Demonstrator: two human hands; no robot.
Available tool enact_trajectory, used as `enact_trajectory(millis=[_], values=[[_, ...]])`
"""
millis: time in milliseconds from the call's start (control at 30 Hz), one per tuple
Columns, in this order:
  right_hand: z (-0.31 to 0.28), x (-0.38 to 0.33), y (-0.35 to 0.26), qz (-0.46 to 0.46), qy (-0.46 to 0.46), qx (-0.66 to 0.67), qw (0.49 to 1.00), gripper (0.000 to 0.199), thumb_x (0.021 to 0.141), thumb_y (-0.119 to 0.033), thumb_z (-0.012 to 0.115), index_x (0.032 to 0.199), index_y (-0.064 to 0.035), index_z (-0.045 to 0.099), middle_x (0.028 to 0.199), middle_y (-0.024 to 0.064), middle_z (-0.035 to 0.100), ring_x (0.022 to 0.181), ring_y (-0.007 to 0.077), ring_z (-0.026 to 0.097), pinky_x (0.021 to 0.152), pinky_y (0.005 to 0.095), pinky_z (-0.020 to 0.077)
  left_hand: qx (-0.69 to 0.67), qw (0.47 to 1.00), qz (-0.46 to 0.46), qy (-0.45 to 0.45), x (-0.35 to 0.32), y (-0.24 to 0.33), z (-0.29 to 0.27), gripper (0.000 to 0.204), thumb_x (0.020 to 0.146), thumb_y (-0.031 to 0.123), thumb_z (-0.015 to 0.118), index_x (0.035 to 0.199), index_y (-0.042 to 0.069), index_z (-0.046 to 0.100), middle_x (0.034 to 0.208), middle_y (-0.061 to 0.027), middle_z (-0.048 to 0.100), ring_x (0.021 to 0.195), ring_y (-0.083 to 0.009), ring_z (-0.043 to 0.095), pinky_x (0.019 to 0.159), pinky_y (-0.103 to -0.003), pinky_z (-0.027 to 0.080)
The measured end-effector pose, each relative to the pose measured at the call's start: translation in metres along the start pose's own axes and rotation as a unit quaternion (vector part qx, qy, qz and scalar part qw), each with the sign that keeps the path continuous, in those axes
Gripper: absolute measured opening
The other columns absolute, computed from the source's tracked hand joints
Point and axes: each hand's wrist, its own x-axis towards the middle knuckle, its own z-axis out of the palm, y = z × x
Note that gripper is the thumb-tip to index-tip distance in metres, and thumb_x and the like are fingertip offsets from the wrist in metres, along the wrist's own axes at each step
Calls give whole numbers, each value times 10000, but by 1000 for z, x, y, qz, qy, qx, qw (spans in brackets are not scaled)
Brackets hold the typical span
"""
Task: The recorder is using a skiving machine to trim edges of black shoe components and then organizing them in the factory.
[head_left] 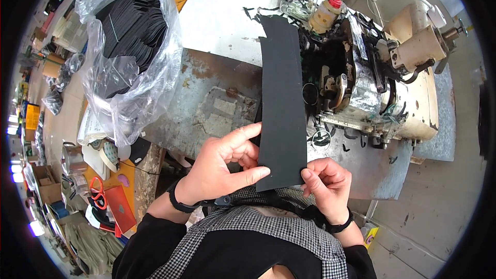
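- The left hand [219, 161] comes in from the lower left, a black band around its wrist, with the thumb pointing right and the fingers bent inward.
- The right hand [329, 186] comes in from the lower right, also with a black wristband, its thumb and forefinger together and the other fingers curled.
- Both hands hold one long, black, flat strip with a matte surface [282, 106]: the left has its thumb over the left edge near the bottom and its fingertips partly hidden behind; the right pinches the lower right corner.
- The black strip lies between the hands and runs away from the person, its uneven far end over the white part of the bench [222, 18]; whether that end touches the surface, I cannot tell.
- Right of the strip stands a worn, cream-and-metal machine [369, 101].
- Left of it, well apart, a clear plastic bag [157, 98] holds stacked black pieces [135, 31].
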Motion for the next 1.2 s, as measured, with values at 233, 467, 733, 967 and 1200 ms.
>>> enact_trajectory(millis=[233,467,733,967,1200], values=[[2,0,1,18,8,32,999,57,897,-40,638,905,9,610,707,7,609,562,44,534,515,174,425,37,998,-26,-34,-9,15,4,783,781,-3,720,1438,-26,294,849,-89,686,703,-86,643,661,-227,520],[3,0,2,25,21,41,999,62,900,-49,638,918,5,613,722,6,617,572,41,547,512,170,444,-24,996,-64,-63,-12,17,3,929,761,15,745,1479,-16,157,807,-94,679,682,-99,645,647,-229,521],[0,0,3,11,27,51,998,62,900,-45,635,927,7,615,736,12,620,585,47,558,513,176,459,-14,994,-81,-73,-11,18,4,966,733,-56,742,1482,-25,133,797,-75,634,729,-118,629,673,-232,499],[1,-2,4,28,62,11,998,43,892,-14,621,918,18,611,709,19,612,550,52,550,490,180,443,31,995,-60,-71,-17,15,3,899,769,-9,733,1474,-22,176,792,-59,635,693,-87,612,660,-228,498],[1,-4,12,-41,77,-17,996,93,904,-62,618,860,10,580,671,33,586,494,69,513,439,190,402,7,996,-27,-79,-16,8,4,814,803,22,701,1445,-51,205,832,-120,664,686,-144,668,630,-257,531]])
